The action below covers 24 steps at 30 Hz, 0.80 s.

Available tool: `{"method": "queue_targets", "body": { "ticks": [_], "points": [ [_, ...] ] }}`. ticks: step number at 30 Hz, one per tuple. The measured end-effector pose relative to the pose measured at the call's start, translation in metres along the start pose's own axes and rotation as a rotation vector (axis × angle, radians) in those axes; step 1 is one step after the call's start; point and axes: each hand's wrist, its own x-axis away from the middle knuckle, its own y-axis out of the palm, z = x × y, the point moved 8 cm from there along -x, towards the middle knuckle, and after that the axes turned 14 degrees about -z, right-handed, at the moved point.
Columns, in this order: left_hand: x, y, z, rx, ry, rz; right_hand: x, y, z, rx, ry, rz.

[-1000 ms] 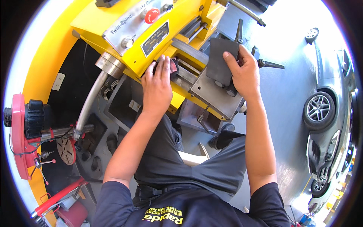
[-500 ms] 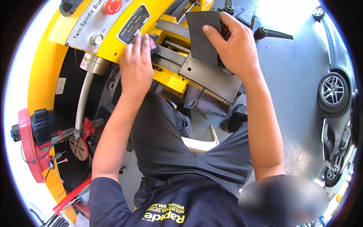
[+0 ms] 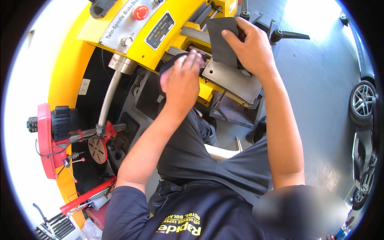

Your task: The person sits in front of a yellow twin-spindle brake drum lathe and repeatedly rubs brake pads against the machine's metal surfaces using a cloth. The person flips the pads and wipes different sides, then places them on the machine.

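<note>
My right hand (image 3: 254, 48) pinches a dark grey flexible sheet (image 3: 222, 42), like sandpaper, by its right edge. The thumb lies on the near face and the fingers curl behind it. Over the slide of a yellow lathe-like machine (image 3: 150, 34), my left hand (image 3: 182, 84) is bent round a dark rag (image 3: 170, 64) that shows some pink at its side. Motion smears the fingertips. Below the sheet sits a flat metal plate (image 3: 232, 80), and a threaded screw (image 3: 200, 51) partly shows beside my left fingers.
A control panel with a red stop button (image 3: 141, 13) is at the upper left. Black clamp levers (image 3: 292, 35) stick out on the right. A red drill press (image 3: 48, 140) stands at the left. Beyond the grey floor (image 3: 316, 100), a car wheel (image 3: 362, 100) shows.
My left hand has moved right and down with the rag, from beside the machine's label plate to over the slide. My right hand keeps its hold on the sheet. The view has shifted.
</note>
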Motion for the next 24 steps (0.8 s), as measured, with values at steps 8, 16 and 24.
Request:
{"method": "queue_targets", "body": {
  "ticks": [8, 16, 24],
  "points": [
    [0.003, -0.033, -0.042, 0.537, 0.142, -0.367, 0.0, 0.0, 0.001, 0.019, 0.027, -0.005],
    [0.021, -0.097, -0.054, 0.129, -0.068, 0.215, -0.002, 0.002, 0.0, 0.037, 0.07, -0.063],
    [-0.005, -0.001, -0.056, -0.268, 0.038, 0.003, 0.002, 0.004, 0.003, -0.041, -0.022, 0.013]
  ]
}}
